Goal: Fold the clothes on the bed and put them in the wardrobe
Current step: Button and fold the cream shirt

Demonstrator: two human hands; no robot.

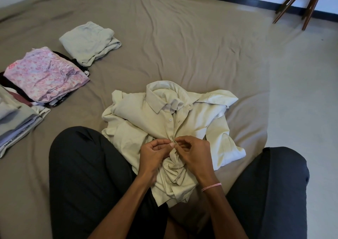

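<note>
A pale cream collared shirt (146, 114) lies crumpled on the taupe bed sheet (182, 46) between my knees, collar pointing away from me. My left hand (155, 154) and my right hand (193, 152) meet at the shirt's front placket. Both pinch the fabric there with thumb and fingertips, around a button spot. One white button shows higher up the placket. The shirt's lower part is bunched under my wrists.
At the left lie a folded pale green garment (89, 41), a folded pink floral piece (45, 74) on dark clothes, and a stack of folded grey and white clothes (16, 121). My dark-trousered legs (87, 174) flank the shirt. A wooden chair (300, 6) stands on the floor at back right.
</note>
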